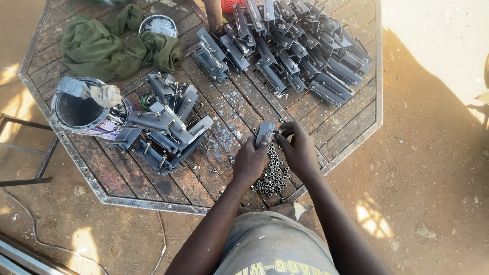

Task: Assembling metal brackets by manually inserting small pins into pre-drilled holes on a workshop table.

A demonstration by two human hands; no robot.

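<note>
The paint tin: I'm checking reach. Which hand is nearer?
Left. The left hand lies right of the paint tin; the right hand is farther right.

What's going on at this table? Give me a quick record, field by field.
Surface: octagonal wooden table with a metal rim
Left hand: grips a small grey metal bracket
Right hand: fingers at the bracket's edge
Under hands: pile of small nuts
Far side: rows of grey brackets
Left side: heap of brackets, paint tin, green cloth
</note>
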